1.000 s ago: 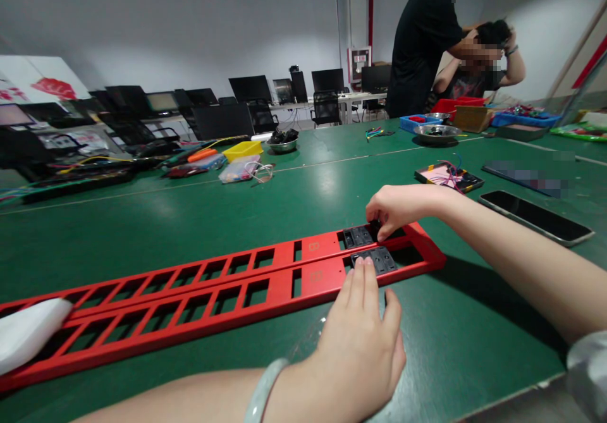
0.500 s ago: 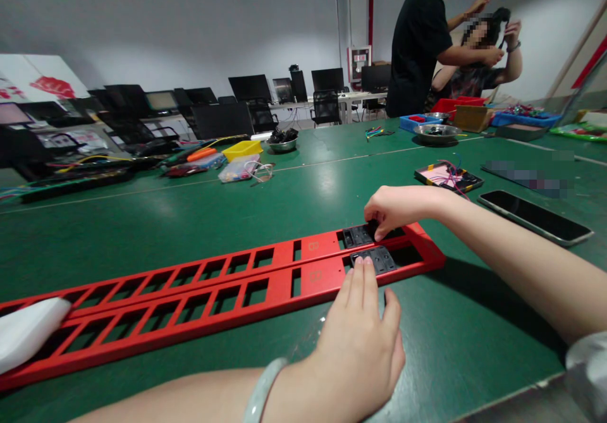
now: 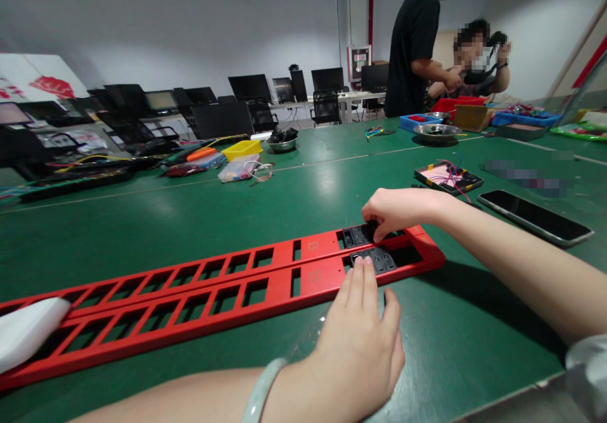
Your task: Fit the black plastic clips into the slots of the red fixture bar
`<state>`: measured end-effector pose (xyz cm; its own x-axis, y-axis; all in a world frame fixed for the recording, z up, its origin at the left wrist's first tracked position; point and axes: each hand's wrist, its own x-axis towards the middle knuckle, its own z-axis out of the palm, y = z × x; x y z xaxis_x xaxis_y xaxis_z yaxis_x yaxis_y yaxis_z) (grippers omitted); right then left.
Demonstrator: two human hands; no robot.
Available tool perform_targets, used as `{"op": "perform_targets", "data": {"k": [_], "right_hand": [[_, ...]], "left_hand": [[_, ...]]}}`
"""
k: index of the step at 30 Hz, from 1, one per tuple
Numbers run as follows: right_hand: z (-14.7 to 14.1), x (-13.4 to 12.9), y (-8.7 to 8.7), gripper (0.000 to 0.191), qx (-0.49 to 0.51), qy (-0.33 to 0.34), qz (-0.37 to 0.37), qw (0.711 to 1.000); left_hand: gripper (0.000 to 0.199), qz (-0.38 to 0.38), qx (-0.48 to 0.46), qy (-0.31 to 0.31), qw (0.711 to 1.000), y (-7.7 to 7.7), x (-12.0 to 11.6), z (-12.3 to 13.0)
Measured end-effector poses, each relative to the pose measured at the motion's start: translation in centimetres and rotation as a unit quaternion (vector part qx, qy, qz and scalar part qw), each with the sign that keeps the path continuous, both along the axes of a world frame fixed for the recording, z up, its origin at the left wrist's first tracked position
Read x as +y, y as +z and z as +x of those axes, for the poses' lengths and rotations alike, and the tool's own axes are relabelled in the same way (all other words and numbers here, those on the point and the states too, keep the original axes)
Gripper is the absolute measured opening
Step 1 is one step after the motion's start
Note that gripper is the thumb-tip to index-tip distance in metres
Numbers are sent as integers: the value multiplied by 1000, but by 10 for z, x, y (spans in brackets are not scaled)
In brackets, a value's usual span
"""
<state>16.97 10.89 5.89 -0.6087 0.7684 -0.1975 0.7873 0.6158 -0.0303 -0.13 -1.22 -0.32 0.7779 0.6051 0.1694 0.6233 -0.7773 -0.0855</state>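
A long red frame (image 3: 279, 289) with rows of rectangular slots lies slantwise on the table. Two flat black plastic pieces sit in its right-hand slots, one per row. My left hand (image 3: 358, 341), palm down with fingers stretched out, rests its fingertips on the left edge of the near black piece (image 3: 383, 260). Bent over the far black piece (image 3: 355, 236), my right hand (image 3: 391, 211) has its thumb and fingers curled together at that piece's right part. The fingers cover the spot, and a bit of black shows between them.
A white object (image 3: 31, 331) lies across the frame's left end. Beyond my right arm are a phone (image 3: 535, 216) and a small tray (image 3: 448, 177) with wires. Farther off stand a metal bowl (image 3: 283, 145), a yellow bin (image 3: 243, 150) and two people beside blue and red bins.
My right hand has shifted very slightly left; my left hand stays put on the near black piece. In the background, the standing person has lowered their arms.
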Motion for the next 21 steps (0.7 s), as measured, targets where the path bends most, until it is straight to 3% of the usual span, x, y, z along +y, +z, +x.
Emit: {"op": "perform_targets", "data": {"k": [21], "right_hand": [[-2, -2, 3, 35, -16, 21, 17, 999]], "left_hand": [[43, 10, 5, 3, 1000, 1, -1, 1]]}}
